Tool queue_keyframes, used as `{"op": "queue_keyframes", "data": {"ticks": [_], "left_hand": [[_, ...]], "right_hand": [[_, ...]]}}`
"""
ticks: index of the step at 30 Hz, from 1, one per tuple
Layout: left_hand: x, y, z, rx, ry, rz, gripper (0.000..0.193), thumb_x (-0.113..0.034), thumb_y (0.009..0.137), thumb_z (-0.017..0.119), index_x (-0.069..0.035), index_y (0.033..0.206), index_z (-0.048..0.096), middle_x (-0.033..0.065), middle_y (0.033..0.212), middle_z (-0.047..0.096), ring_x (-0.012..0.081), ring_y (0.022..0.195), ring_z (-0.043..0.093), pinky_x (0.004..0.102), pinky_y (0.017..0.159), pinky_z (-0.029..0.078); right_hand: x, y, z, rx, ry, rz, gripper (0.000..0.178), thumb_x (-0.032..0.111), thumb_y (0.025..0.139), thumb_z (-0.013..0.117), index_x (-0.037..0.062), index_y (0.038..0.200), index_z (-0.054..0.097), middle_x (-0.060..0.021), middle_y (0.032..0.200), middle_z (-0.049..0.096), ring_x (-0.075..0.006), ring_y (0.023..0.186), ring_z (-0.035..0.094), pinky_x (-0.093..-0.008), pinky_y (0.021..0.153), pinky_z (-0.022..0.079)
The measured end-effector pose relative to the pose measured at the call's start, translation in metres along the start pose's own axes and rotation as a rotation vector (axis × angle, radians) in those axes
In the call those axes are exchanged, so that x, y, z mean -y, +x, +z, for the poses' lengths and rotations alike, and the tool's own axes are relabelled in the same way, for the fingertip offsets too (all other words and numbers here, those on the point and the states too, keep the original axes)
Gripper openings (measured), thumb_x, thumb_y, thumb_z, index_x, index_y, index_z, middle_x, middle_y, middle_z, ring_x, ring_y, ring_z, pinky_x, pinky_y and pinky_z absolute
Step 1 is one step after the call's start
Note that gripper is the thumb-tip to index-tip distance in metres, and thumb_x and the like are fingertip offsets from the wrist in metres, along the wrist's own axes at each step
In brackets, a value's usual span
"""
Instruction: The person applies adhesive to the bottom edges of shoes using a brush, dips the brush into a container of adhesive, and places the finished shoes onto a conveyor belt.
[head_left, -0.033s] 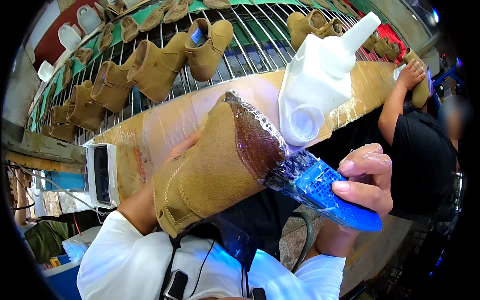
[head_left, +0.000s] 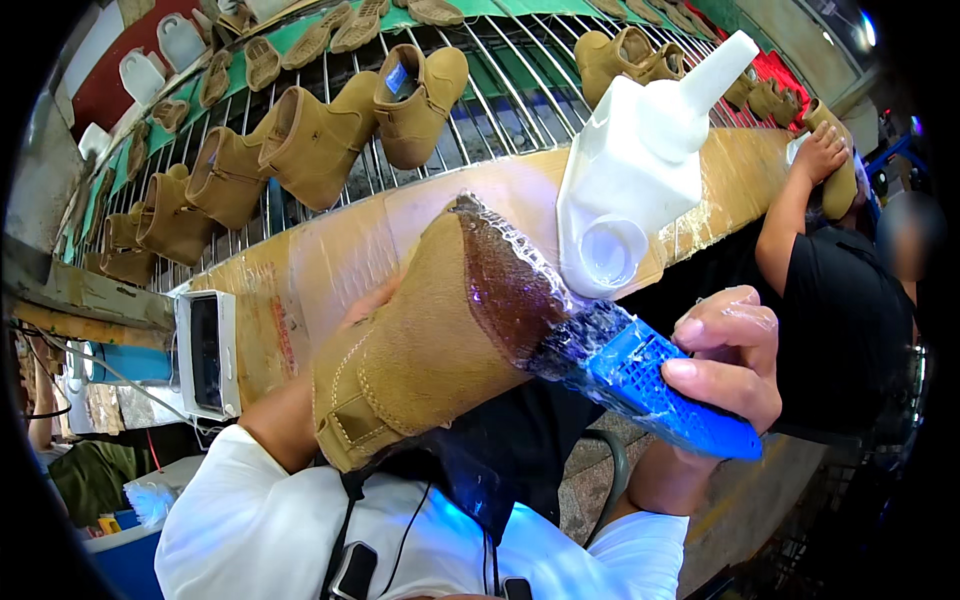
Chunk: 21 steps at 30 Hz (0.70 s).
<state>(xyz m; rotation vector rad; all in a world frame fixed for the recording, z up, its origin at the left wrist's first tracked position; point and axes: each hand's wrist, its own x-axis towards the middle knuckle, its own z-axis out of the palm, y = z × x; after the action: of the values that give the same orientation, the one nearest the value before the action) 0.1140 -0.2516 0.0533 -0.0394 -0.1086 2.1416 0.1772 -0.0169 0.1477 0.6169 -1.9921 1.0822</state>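
right hand (head_left: 725, 355) closed on a blue plastic grid-handled brush (head_left: 655, 385), working glue over a tan suede ankle boot (head_left: 430, 340).

left hand (head_left: 300, 420) sits inside the boot, grip hidden, so i cannot tell how it holds; the boot tilts sole-up just left of the right hand. bristles touch the dark, wet sole edge. likely mid-coating; next calls for turning the boot to reach bare edge. white plastic glue bottle (head_left: 640, 170) stands just beyond on the taped wooden shelf (head_left: 330, 260).

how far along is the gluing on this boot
Done, apparently: the boot's sole face looks glossy and wet over nearly all of it. In hand: the left hand grips the boot while the right hand holds the blue brush at its lower end. Left: tan boots wait on the wire conveyor.
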Motion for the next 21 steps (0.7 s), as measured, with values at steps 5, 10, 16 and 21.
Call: {"op": "queue_keyframes", "data": {"ticks": [5, 10, 16, 21], "left_hand": [[0.002, 0.009, -0.013, 0.116, -0.024, -0.027, 0.045, -0.027, 0.093, 0.053, -0.005, 0.132, 0.049, 0.0157, 0.124, 0.059, 0.0289, 0.109, 0.061, 0.0422, 0.094, 0.050], [0.002, 0.005, -0.013, 0.141, -0.018, -0.019, 0.048, -0.027, 0.092, 0.055, -0.004, 0.133, 0.048, 0.0156, 0.123, 0.060, 0.0285, 0.108, 0.062, 0.0414, 0.094, 0.050], [0.001, -0.009, -0.017, 0.123, -0.002, -0.030, 0.050, -0.028, 0.090, 0.057, -0.004, 0.133, 0.048, 0.0154, 0.122, 0.060, 0.0280, 0.107, 0.062, 0.0405, 0.093, 0.050], [0.005, -0.010, -0.021, 0.104, 0.004, -0.040, 0.052, -0.028, 0.088, 0.058, -0.004, 0.133, 0.047, 0.0153, 0.121, 0.060, 0.0276, 0.106, 0.062, 0.0397, 0.093, 0.051]], "right_hand": [[-0.012, 0.008, 0.008, -0.008, 0.076, -0.034, 0.020, 0.017, 0.066, 0.076, 0.0106, 0.085, 0.074, -0.0059, 0.087, 0.061, -0.0180, 0.077, 0.058, -0.0278, 0.071, 0.045], [-0.020, 0.012, 0.019, -0.011, 0.178, -0.057, 0.022, 0.021, 0.071, 0.074, 0.0082, 0.088, 0.074, -0.0086, 0.086, 0.064, -0.0188, 0.077, 0.060, -0.0297, 0.071, 0.046], [-0.030, 0.004, 0.017, 0.027, 0.181, 0.024, 0.022, 0.015, 0.075, 0.072, 0.0008, 0.093, 0.072, -0.0125, 0.089, 0.064, -0.0215, 0.078, 0.061, -0.0298, 0.073, 0.046], [-0.025, -0.002, 0.029, -0.169, 0.289, 0.069, 0.023, 0.015, 0.076, 0.072, -0.0011, 0.092, 0.071, -0.0148, 0.090, 0.064, -0.0227, 0.080, 0.062, -0.0297, 0.073, 0.047]]}}
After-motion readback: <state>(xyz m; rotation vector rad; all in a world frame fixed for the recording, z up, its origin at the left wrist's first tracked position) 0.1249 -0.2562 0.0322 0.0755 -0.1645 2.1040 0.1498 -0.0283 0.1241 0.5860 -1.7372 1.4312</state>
